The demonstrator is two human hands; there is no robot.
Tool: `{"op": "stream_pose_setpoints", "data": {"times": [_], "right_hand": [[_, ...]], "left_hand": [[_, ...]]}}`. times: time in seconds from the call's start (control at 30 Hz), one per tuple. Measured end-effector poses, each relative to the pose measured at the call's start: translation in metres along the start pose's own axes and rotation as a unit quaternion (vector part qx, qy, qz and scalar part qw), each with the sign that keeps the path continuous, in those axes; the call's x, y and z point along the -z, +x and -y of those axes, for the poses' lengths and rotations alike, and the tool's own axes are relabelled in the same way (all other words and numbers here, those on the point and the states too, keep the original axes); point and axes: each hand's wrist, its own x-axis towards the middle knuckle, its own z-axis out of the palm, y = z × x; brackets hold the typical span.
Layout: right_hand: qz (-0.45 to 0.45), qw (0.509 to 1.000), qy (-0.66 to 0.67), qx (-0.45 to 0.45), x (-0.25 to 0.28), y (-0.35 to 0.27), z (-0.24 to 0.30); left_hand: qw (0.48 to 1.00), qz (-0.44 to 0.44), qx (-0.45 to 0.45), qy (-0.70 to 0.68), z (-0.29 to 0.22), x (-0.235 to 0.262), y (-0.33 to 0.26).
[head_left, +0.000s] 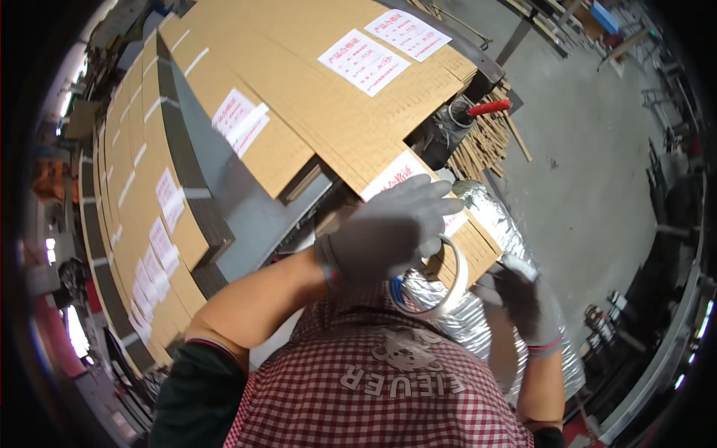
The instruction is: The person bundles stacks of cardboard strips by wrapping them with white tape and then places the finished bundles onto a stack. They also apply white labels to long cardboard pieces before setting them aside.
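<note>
My left hand (388, 228), in a grey glove, lies over the white label (396, 173) on a narrow stack of cardboard (472, 252). Its fingers are stretched out to the right. A roll of tape (458, 275) hangs just below that hand, close to the thumb; whether the thumb hooks it is hidden. By the stack's near right corner is my right hand (523, 302), gloved in grey too. Its fingertips are at the corner, partly blurred, and I cannot tell whether they grip the cardboard.
Large cardboard sheets (291, 45) with labels cover the table ahead. Tall strapped stacks of cardboard (131, 187) stand left. A red-handled tool (489, 107) sits in a holder at the table's right edge, beside wooden strips (485, 142). Silver foil wrapping (478, 317) lies below the narrow stack.
</note>
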Motion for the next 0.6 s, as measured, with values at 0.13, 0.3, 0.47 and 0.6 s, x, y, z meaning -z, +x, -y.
{"op": "stream_pose_setpoints", "data": {"times": [0.13, 0.3, 0.47, 0.6], "right_hand": [[-0.052, 0.957, -0.251, 0.139, -0.002, -0.027, 0.069], [0.134, 0.714, -0.571, 0.383, -0.117, 0.004, 0.100], [0.265, 0.783, -0.542, 0.152, -0.106, 0.047, 0.114], [0.365, 0.746, -0.539, 0.139, -0.120, 0.068, 0.110]], "left_hand": [[0.992, -0.070, 0.039, -0.097, -0.005, -0.001, 0.000], [0.976, -0.076, 0.094, -0.183, -0.021, 0.037, -0.001], [0.964, -0.172, 0.137, -0.149, -0.035, 0.040, -0.020], [0.857, -0.220, 0.085, -0.459, -0.053, 0.003, -0.062]]}}
